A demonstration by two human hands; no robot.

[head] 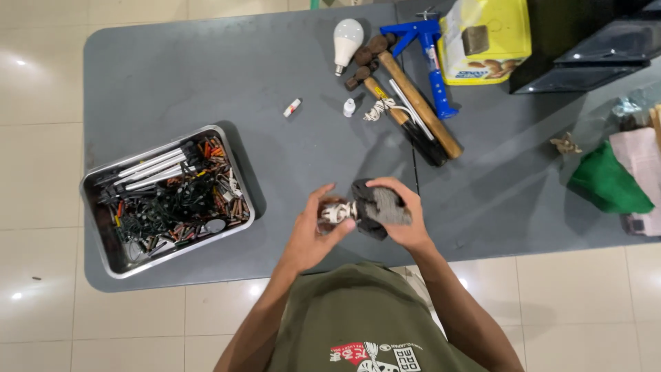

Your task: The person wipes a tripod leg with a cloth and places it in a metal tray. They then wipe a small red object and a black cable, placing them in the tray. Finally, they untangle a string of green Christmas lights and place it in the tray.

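My left hand (313, 231) grips a small whitish object (335, 212) with a dark part, held above the grey table's (206, 83) near edge. Against that object my right hand (403, 217) presses a dark grey cloth (379, 207), fingers closed over the cloth. The object is mostly hidden by my fingers and the cloth, so I cannot tell what kind of thing it is. Both hands meet in front of my chest.
A metal tray (103, 238) of small parts and tubes sits at the left. Farther back lie a white bulb (346, 40), two wooden-handled hammers (413, 103), a blue tool (430, 55), a yellow bag (485, 38), a green cloth (609, 182) and a dark box (592, 58).
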